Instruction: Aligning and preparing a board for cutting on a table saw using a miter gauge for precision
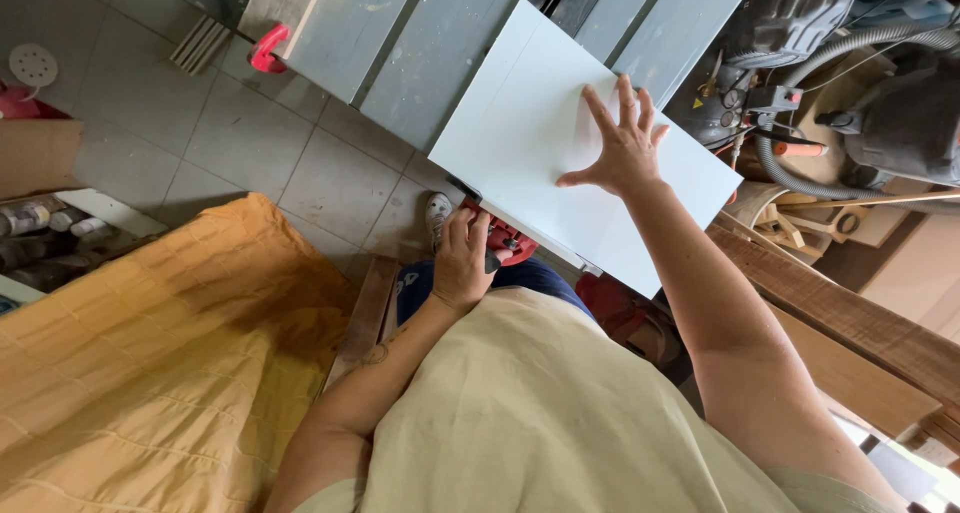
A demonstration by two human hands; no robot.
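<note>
White, flat rectangular board lies across the grey slatted bench, long axis running away rightward. The right hand presses it, fingers spread; the left hand grips a red power tool (likely a saw) at its near edge.

A woodworking shop: grey workbench slats, red clamp, vacuum hose, stacked timber.
</note>
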